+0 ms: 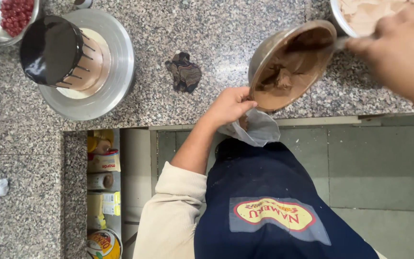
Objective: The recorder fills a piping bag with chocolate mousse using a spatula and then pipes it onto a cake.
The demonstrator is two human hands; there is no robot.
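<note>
The left hand (230, 106) reaches forward from a cream sleeve, wrist bent, fingers curled shut on the rim of a clear piping bag (259, 129) that hangs just below a tilted steel bowl (291, 64) of brown cream at the desk (216, 33) edge. The right hand (398, 52), blurred and close to the camera, lies right of the bowl; its grip cannot be told. Left of the bowl: one crumpled cloth (184, 72), then one dark-topped cake (61, 52) on one turntable (116, 72), and one bowl of red cherries (10, 17).
</note>
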